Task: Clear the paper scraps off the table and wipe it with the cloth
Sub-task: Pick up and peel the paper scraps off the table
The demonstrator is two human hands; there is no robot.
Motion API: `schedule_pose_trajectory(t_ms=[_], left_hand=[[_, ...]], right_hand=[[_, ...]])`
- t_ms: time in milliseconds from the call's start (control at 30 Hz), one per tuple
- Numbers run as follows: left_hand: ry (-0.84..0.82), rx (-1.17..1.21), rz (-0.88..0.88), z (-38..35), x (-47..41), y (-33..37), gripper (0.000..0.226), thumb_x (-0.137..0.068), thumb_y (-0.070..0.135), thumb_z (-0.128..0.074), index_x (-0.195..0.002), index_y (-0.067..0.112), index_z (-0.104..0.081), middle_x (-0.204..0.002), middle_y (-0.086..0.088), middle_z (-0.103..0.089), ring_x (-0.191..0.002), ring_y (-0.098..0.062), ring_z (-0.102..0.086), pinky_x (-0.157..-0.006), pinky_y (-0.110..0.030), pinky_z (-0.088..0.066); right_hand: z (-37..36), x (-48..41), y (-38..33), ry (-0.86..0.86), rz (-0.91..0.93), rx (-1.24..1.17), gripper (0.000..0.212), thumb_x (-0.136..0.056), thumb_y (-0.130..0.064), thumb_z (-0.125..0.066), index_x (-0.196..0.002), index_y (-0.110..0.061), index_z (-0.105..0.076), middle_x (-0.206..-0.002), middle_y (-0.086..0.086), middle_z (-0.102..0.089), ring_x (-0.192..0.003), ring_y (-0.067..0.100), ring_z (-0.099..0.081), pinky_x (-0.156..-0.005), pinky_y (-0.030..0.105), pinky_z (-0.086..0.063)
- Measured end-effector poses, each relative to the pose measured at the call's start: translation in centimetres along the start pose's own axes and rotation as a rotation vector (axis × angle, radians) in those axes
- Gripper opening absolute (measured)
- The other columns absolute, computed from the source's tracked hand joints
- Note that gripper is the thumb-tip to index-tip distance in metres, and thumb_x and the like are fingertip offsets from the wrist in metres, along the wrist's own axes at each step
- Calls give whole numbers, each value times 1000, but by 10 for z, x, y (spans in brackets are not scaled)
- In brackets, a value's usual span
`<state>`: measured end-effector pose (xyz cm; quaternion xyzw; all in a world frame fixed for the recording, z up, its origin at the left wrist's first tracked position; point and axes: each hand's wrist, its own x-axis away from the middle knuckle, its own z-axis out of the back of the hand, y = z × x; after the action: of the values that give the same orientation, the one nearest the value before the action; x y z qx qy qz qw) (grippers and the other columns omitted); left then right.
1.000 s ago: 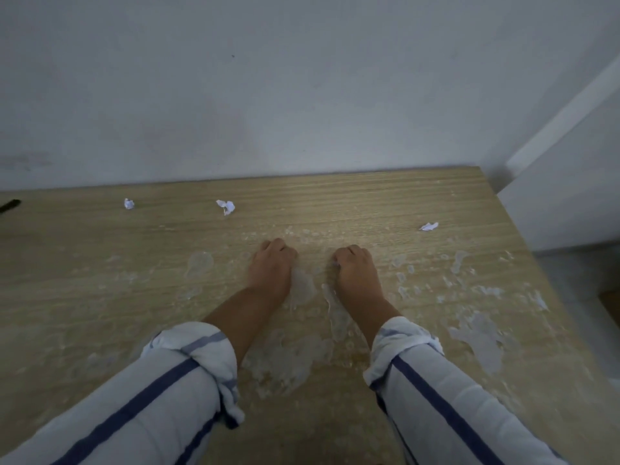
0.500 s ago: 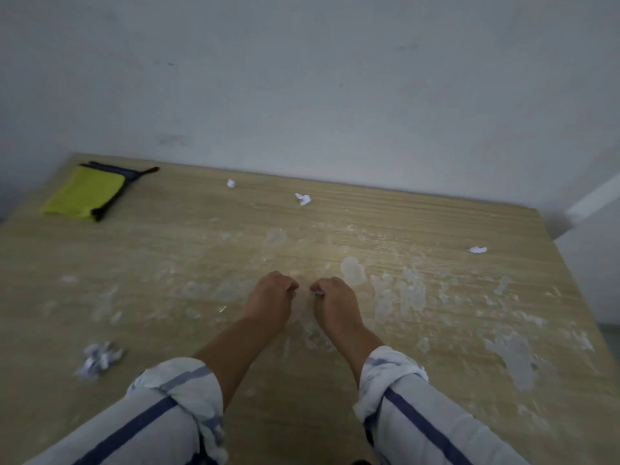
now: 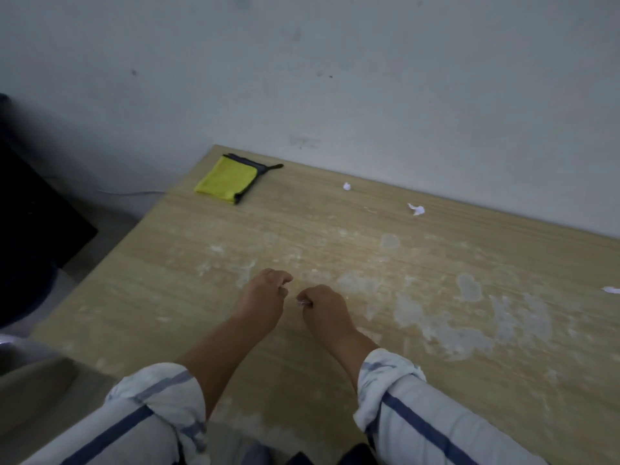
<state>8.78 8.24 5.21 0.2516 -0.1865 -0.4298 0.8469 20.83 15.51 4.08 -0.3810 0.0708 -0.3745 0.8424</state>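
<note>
Side by side, left hand (image 3: 265,298) and right hand (image 3: 325,310) — left fingers (image 3: 280,278) curled, right fingers (image 3: 311,294) round a paper scrap (image 3: 302,302).

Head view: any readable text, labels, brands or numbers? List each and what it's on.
None readable.
On the yellow cloth: no print visible.
On the paper scraps lying on the table: too small to tell whether anything is printed.
On the pinched scrap in the right hand: mostly hidden.
On the striped sleeves: stripes only.

Open table (image 3: 208,280) toward cloth (image 3: 226,182); wall (image 3: 369,95) behind
</note>
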Motion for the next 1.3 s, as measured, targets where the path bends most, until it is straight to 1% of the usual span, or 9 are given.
schedule_pose_trajectory(t_ms=[133, 233, 467, 600, 700, 867, 1033, 1200, 1300], left_hand=[[-57, 56, 90, 19, 3, -43, 34, -89, 4, -50, -119, 16, -59, -116, -3, -58, -86, -5, -52, -70, -16, -37], [-90, 61, 59, 25, 5, -64, 34, -89, 6, -48, -120, 15, -58, -115, -6, -59, -85, -6, -51, -73, -20, -38], [-161, 41, -27, 26, 11, -78, 32, -94, 24, -44, -124, 20, -55, -120, -6, -59, -105, -23, -57, -89, -35, -46], [-172, 42, -33, 28, 14, -78, 40, -93, 16, -41, -132, 20, -48, -127, -7, -58, -113, -24, -55, -95, -38, -45], [-177, 60, -42, 29, 14, -78, 45, -90, 12, -41, -134, 21, -45, -127, -7, -58, -114, -24, -55, -96, -40, -45], [-173, 18, -58, 26, 10, -80, 45, -92, 12, -40, -135, 21, -44, -129, -9, -56, -116, -25, -52, -97, -40, -44], [-151, -47, -68, 21, 8, -77, 46, -90, 11, -42, -135, 23, -44, -126, -9, -58, -114, -25, -51, -94, -39, -44], [-50, -106, -179, 14, 9, -70, 44, -89, 14, -45, -132, 19, -49, -139, -2, -48, -130, -21, -38, -106, -37, -31], [-28, -174, -286, 6, 11, -60, 43, -91, 20, -41, -133, 19, -48, -144, -3, -42, -138, -21, -27, -112, -35, -17]], right_hand=[[-34, -6, -29, -46, 14, -7, 32, -84, 0, -48, -108, -7, -67, -110, 16, -62, -103, 28, -56, -86, 26, -38], [-51, -10, -43, -34, 22, 1, 28, -85, -5, -49, -105, -7, -67, -106, 15, -62, -100, 28, -55, -84, 28, -39], [-64, -13, -56, -32, 23, 9, 22, -85, -8, -49, -90, -8, -71, -90, 15, -64, -82, 28, -57, -68, 28, -40], [-66, -14, -52, -31, -37, 50, 25, -89, -13, -44, -96, -12, -68, -100, 10, -60, -88, 25, -55, -73, 28, -40], [-66, -11, -51, 4, -82, 22, 26, -89, -24, -37, -85, -18, -62, -97, 2, -48, -92, 24, -50, -73, 28, -36], [-65, -12, -43, 36, -81, 109, 27, -89, -11, -42, -107, -12, -62, -110, 8, -52, -95, 25, -51, -77, 28, -38], [-59, -12, -39, 60, -95, 103, 32, -86, -10, -43, -107, -16, -66, -106, 11, -66, -97, 27, -59, -81, 30, -45], [-56, -10, -30, 139, -102, 60, 22, -88, -8, -42, -93, -10, -63, -104, 8, -55, -88, 24, -54, -74, 29, -39], [-52, -7, -21, 172, -112, 124, 24, -89, -9, -41, -97, -11, -63, -105, 6, -53, -95, 23, -51, -77, 30, -40]])
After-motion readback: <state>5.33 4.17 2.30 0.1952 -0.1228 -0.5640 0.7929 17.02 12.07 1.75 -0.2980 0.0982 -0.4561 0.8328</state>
